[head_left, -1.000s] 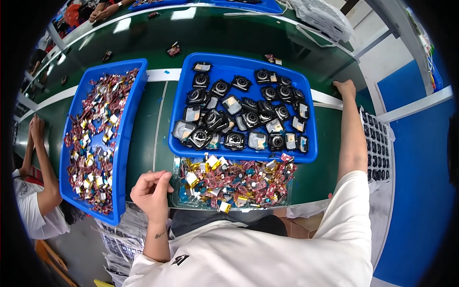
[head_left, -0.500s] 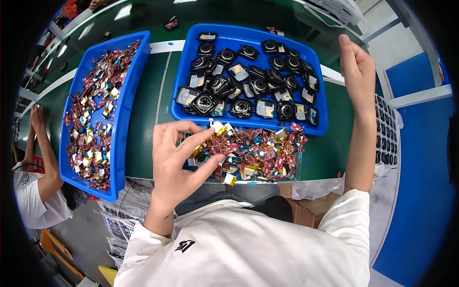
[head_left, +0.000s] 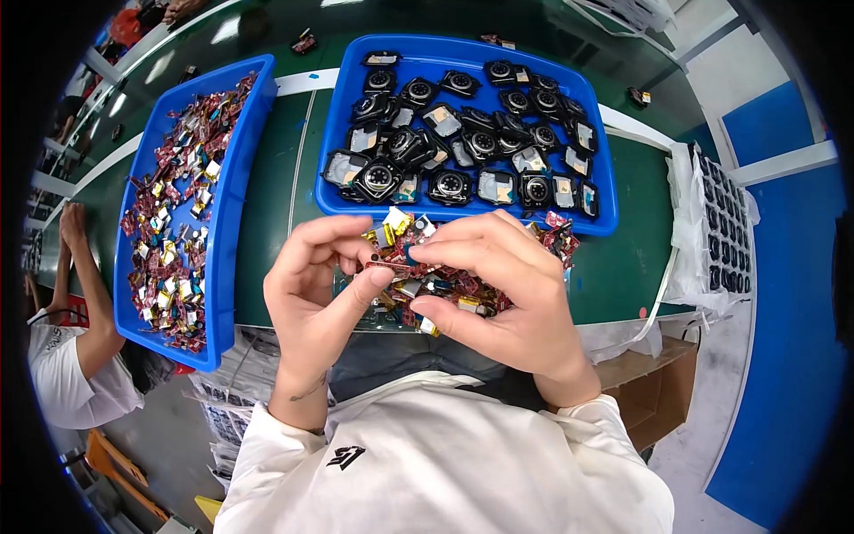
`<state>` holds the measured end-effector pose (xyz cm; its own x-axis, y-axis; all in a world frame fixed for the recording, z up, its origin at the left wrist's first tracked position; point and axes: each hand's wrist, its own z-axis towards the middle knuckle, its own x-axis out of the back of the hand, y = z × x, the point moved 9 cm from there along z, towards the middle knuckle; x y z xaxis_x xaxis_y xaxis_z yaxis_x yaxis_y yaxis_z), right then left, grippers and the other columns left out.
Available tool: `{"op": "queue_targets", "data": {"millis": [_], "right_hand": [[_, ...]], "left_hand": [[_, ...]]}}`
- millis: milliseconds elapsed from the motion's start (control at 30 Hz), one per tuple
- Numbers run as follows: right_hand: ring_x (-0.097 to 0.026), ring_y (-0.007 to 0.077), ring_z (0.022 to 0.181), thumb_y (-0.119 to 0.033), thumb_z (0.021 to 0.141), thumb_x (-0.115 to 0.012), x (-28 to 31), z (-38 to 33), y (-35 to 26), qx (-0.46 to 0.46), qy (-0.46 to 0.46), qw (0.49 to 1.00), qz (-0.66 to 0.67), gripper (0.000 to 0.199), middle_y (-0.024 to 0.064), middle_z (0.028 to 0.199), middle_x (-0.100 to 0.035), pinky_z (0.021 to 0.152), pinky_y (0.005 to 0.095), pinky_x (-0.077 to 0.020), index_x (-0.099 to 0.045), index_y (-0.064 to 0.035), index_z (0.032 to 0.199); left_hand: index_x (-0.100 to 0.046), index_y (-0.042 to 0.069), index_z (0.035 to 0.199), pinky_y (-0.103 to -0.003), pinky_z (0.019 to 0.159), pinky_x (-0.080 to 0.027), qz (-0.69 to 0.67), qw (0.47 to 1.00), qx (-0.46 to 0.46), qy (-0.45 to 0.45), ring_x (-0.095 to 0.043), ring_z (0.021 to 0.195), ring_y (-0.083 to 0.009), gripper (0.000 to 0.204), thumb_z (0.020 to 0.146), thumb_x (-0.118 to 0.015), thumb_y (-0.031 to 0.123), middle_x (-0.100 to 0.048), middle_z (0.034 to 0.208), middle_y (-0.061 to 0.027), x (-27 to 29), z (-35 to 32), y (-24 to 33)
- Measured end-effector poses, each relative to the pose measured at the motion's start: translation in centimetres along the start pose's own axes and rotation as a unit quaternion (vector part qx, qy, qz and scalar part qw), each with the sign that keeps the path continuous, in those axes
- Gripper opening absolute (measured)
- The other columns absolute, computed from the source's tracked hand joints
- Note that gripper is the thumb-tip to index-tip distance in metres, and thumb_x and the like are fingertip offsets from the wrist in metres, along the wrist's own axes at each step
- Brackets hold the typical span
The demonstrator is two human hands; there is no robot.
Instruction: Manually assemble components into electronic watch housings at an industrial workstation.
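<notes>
My left hand (head_left: 311, 289) pinches a small red circuit board (head_left: 389, 265) between thumb and fingertips. My right hand (head_left: 511, 289) is close on its right, thumb and index finger apart, the index tip near the board's end; I see nothing held in it. Both hands are over a heap of red circuit boards with white, yellow-taped and blue parts (head_left: 471, 305), partly hidden by them. Just beyond stands a blue tray (head_left: 598, 116) with many black watch cases (head_left: 449, 186), some showing round sensor backs, others open with pale insides.
To the left, a long blue tray (head_left: 228, 222) holds more circuit boards. Loose pieces (head_left: 304, 42) and a dark one (head_left: 639, 96) lie on the green table. A plastic-wrapped stack of black parts (head_left: 725, 231) stands at right, a cardboard box (head_left: 663, 392) below. Another person's arms (head_left: 84, 267) are far left.
My right hand has come down from the far right to the heap, beside my left hand. A red circuit board now shows in my left fingers. A dark piece shows at the back right.
</notes>
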<state>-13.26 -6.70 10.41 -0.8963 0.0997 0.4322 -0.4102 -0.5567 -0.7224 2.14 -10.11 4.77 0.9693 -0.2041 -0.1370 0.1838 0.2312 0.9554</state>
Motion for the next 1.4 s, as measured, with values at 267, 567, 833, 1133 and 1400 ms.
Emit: {"op": "queue_targets", "data": {"millis": [267, 567, 833, 1133, 1400], "right_hand": [[-0.061, 0.0215, 0.086, -0.002, 0.07, -0.074, 0.9, -0.4, 1.3, 0.011, 0.017, 1.0, 0.019, 0.01, 0.0124, 0.097, -0.069, 0.076, 0.0329, -0.0436, -0.067, -0.0024, 0.077], [-0.063, 0.0223, 0.084, -0.005, 0.075, -0.072, 0.0, -1.4, 2.6, -0.031, 0.004, 0.994, 0.105, 0.007, 0.0115, 0.095, -0.068, 0.074, 0.0313, -0.0473, -0.066, -0.0023, 0.079], [-0.058, 0.0104, 0.07, -0.002, 0.077, -0.073, -0.4, -1.9, 3.0, -0.085, -0.043, 0.982, 0.165, 0.01, 0.0049, 0.079, -0.062, 0.059, 0.0214, -0.0452, -0.069, 0.0004, 0.086], [-0.06, 0.0098, 0.072, 0.003, 0.079, -0.069, 0.0, -2.4, 4.4, -0.098, -0.006, 0.973, 0.21, 0.014, 0.008, 0.086, -0.066, 0.06, 0.0214, -0.0466, -0.071, 0.0003, 0.092], [-0.06, 0.0116, 0.071, 0.006, 0.075, -0.071, 0.3, -2.0, 3.5, -0.076, -0.011, 0.981, 0.18, 0.016, 0.0096, 0.084, -0.065, 0.06, 0.0215, -0.0466, -0.071, 0.0022, 0.09]], "left_hand": [[-0.067, -0.005, 0.094, -0.028, 0.074, -0.043, -0.018, 0.996, -0.061, -0.063, -0.057, 0.085, -0.0158, 0.021, 0.075, -0.073, -0.002, -0.066, 0.093, -0.0119, -1.3, -0.4, 0.7], [-0.063, -0.002, 0.087, -0.028, 0.078, -0.043, 0.026, 0.998, -0.044, -0.048, -0.057, 0.088, -0.0162, 0.008, 0.08, -0.068, -0.001, -0.066, 0.092, -0.0111, -1.5, -0.8, 0.3], [-0.06, 0.0, 0.086, -0.025, 0.072, -0.042, 0.083, 0.988, -0.071, -0.109, -0.055, 0.084, -0.0129, 0.019, 0.074, -0.074, -0.002, -0.064, 0.088, -0.0065, -2.5, -0.8, 0.9], [-0.055, 0.0, 0.089, -0.022, 0.068, -0.042, -0.035, 0.999, 0.035, -0.012, -0.056, 0.074, -0.0089, 0.023, 0.076, -0.073, -0.005, -0.065, 0.083, -0.0082, -1.7, -1.8, -0.5], [-0.066, 0.0, 0.079, -0.022, 0.064, -0.039, 0.064, 0.994, 0.057, -0.067, -0.052, 0.07, -0.0098, 0.01, 0.074, -0.075, 0.001, -0.063, 0.078, -0.0041, -2.8, -1.6, 0.0]]}}
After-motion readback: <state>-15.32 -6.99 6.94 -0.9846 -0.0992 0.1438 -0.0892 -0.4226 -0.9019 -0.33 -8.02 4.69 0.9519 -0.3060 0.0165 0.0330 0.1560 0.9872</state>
